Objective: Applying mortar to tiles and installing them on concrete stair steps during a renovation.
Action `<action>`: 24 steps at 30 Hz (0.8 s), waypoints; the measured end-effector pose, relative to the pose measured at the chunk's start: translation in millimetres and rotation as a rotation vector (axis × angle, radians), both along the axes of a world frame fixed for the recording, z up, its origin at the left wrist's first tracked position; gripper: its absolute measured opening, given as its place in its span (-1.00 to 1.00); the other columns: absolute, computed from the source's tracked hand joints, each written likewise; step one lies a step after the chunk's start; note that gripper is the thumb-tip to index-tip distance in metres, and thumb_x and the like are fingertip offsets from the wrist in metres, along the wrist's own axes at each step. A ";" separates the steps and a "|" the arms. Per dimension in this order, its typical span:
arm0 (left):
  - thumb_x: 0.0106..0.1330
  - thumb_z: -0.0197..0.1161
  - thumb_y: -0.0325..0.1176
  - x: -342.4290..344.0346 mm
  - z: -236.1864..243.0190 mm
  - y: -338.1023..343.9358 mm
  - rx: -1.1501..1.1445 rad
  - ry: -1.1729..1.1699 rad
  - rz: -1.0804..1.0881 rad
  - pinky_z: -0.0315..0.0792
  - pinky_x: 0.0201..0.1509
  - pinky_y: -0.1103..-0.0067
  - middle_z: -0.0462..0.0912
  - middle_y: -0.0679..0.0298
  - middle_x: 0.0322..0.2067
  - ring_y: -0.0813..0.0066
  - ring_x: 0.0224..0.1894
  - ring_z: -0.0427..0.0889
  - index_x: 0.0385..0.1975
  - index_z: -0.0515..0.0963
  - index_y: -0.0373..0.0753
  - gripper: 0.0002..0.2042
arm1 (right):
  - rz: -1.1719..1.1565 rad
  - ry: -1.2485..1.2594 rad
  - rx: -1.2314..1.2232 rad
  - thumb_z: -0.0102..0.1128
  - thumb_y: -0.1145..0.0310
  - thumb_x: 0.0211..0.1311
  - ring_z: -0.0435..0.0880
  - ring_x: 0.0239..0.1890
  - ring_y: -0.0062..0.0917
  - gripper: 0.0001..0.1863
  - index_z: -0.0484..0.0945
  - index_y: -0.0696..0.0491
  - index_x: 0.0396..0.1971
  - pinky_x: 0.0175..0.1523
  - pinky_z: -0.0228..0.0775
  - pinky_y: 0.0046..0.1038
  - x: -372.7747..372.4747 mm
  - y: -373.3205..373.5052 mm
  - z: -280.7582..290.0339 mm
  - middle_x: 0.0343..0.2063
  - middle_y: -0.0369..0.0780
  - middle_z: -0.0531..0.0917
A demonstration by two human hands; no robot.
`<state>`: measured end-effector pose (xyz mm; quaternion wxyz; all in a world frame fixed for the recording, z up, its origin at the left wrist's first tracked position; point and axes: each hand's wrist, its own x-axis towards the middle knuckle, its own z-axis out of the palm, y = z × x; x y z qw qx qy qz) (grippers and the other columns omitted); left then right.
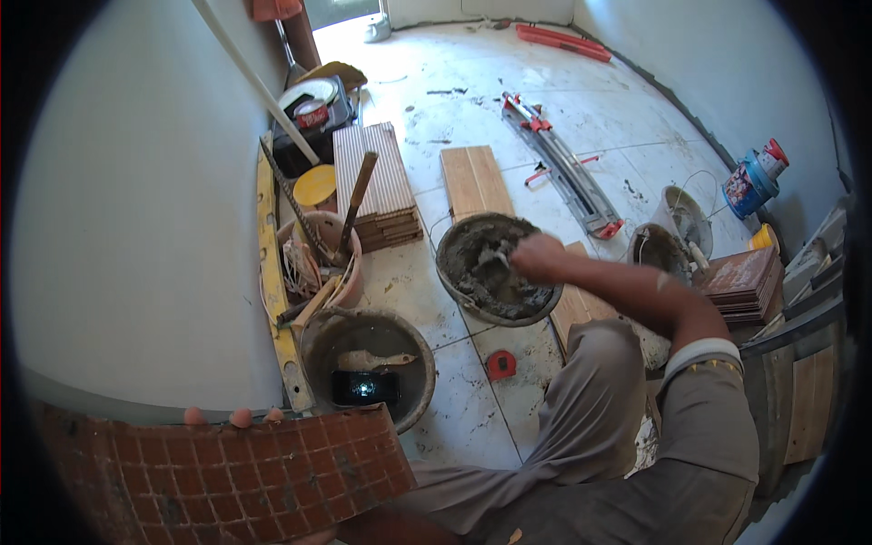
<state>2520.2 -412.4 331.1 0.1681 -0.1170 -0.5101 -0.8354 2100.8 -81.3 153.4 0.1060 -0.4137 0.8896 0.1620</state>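
Note:
My left hand [240, 417] grips a red-brown tile [218, 468] at the lower left, its grid-patterned back upward; a few fingertips curl over its upper edge. My right hand [540, 259] is closed on the handle of a trowel [498, 263], whose head sits in grey mortar inside a bucket [451, 289]. Just beyond the tile, a grimy basin [420, 377] holds murky water, a pale brush-like tool [363, 360] and a glossy dark rectangular object [363, 389]. A small red tape measure [501, 364] lies on the floor below the bucket.
Along the left wall are a yellow level [268, 272], a tool bucket [350, 286] and stacked tiles [372, 173]. Wooden-look planks [472, 177] and a tile cutter [568, 173] lie ahead. Buckets [690, 227] and brown tiles [736, 286] stand at the right.

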 end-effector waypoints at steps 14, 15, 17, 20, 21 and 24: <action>0.36 0.37 0.27 7.2 -16.9 56.4 0.114 0.232 0.221 0.19 0.57 -0.31 0.19 -0.14 0.52 -0.16 0.58 0.21 0.67 -0.28 0.07 0.11 | 0.061 0.082 0.120 0.22 0.30 0.32 0.85 -0.17 -0.22 -0.78 0.78 -0.12 -0.13 -0.13 0.68 -0.12 57.6 16.9 136.6 -0.16 -0.11 0.78; 0.35 0.38 0.27 1.4 -18.9 59.7 0.095 0.257 0.249 0.18 0.58 -0.31 0.17 -0.12 0.53 -0.15 0.59 0.20 0.67 -0.29 0.08 0.12 | 0.085 0.094 0.084 0.23 0.29 0.33 0.85 -0.18 -0.24 -0.77 0.79 -0.17 -0.10 -0.15 0.67 -0.14 53.2 14.8 154.8 -0.17 -0.13 0.78; 0.28 0.38 0.37 -15.0 -19.8 63.8 0.144 0.432 0.296 0.26 0.52 -0.26 0.20 -0.40 0.46 -0.38 0.49 0.30 0.63 -0.20 -0.26 0.20 | 0.121 0.121 0.143 0.28 0.30 0.30 0.85 -0.18 -0.26 -0.75 0.79 -0.21 -0.08 -0.20 0.65 -0.20 40.0 3.6 182.7 -0.23 -0.16 0.79; 0.25 0.39 0.40 -29.2 -10.4 69.0 0.184 0.565 0.351 0.31 0.51 -0.19 0.23 -0.52 0.42 -0.46 0.45 0.34 0.61 -0.15 -0.44 0.26 | 0.170 0.108 0.201 0.40 0.27 0.21 0.86 -0.13 -0.28 -0.82 0.83 -0.06 -0.23 -0.13 0.69 -0.22 22.1 -25.3 194.2 -0.24 -0.19 0.86; 0.25 0.40 0.39 -29.9 -7.1 70.7 0.191 0.584 0.370 0.31 0.52 -0.17 0.23 -0.52 0.43 -0.44 0.46 0.33 0.60 -0.15 -0.45 0.25 | 0.190 0.101 0.235 0.41 0.27 0.21 0.86 -0.11 -0.28 -0.82 0.83 -0.06 -0.22 -0.11 0.69 -0.23 16.8 -37.3 189.5 -0.22 -0.19 0.86; 0.39 0.21 0.38 -19.0 0.3 68.6 0.006 0.298 0.174 0.19 0.59 -0.25 0.19 -0.17 0.51 -0.15 0.56 0.25 0.66 -0.24 0.00 0.05 | 0.282 0.143 0.255 0.41 0.27 0.21 0.86 -0.07 -0.29 -0.81 0.84 -0.07 -0.19 -0.04 0.69 -0.24 6.2 -63.2 155.9 -0.19 -0.20 0.87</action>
